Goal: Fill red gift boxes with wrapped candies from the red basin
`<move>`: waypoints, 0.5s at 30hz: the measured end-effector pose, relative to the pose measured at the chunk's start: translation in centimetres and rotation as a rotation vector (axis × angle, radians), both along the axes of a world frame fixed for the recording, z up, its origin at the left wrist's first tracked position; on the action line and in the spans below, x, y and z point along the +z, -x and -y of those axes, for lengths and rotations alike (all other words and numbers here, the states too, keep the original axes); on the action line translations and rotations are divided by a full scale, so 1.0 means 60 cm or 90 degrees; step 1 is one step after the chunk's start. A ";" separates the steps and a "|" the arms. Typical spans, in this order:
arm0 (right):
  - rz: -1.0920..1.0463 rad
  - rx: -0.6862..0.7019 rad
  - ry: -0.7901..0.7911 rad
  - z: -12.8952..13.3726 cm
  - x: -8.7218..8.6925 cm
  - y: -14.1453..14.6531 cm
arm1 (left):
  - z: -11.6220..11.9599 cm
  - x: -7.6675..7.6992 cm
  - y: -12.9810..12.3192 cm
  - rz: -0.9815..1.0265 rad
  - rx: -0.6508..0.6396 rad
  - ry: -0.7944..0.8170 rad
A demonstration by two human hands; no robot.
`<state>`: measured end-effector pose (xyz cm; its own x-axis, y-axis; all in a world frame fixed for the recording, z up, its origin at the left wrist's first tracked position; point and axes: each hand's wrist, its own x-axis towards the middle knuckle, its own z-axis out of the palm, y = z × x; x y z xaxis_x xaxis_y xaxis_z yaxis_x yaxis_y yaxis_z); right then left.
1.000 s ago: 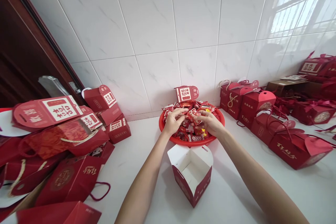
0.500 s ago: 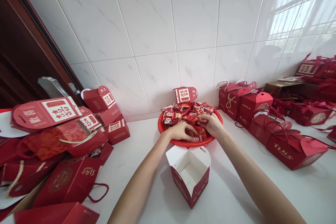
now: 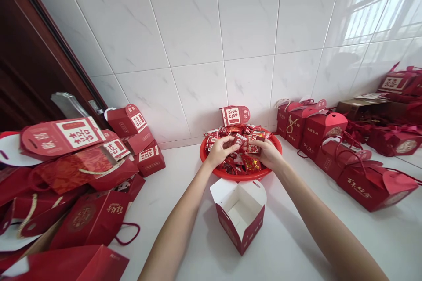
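"Head view, nearest first — what stood closest to you?"

"A dark red carton [image 3: 253, 230] with white insides, flaps spread and mouth facing up, on the white tabletop [image 3: 290, 224]. Off to my left, a heap of red gift boxes [image 3: 87, 217] covered the table, several tipped on their sides."

"And your hands?"

"Both were just past the carton, over the red basin [image 3: 244, 178]. My left hand [image 3: 220, 151] had thumb and forefinger nearly together, pinching a small dark red packet [image 3: 240, 141]. My right hand [image 3: 268, 153] was half curled, a red and white packet [image 3: 253, 145] at its fingertips — how its lower fingers lay, I couldn't tell."

"What was beneath?"

"More wrapped sweets [image 3: 252, 163] filled the basin, one near the front marked with gold."

"Farther back?"

"To my right, boxes with cord handles [image 3: 362, 186] ran in a line toward the tiled wall [image 3: 198, 30], ribbon-tied boxes [image 3: 395, 140] beyond them. Behind the sweets, a small labelled box [image 3: 235, 116] rested close to the wall; what held it up was hidden."
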<state>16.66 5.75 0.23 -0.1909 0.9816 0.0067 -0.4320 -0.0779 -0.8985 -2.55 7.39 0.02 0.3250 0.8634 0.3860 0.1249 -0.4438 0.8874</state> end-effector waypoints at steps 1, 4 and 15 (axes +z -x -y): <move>0.013 0.009 -0.004 0.002 0.000 0.000 | 0.000 -0.001 0.000 0.008 0.012 0.005; 0.050 0.007 -0.020 0.005 0.003 0.001 | -0.002 -0.002 0.000 0.046 0.072 0.015; 0.022 -0.085 -0.028 -0.001 -0.003 0.000 | -0.001 -0.003 0.005 -0.149 0.372 -0.149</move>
<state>16.64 5.84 0.04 -0.0596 0.9972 0.0454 -0.4050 0.0175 -0.9142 -2.84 7.45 -0.13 -0.0735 0.8248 0.5606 0.5803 -0.4218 0.6967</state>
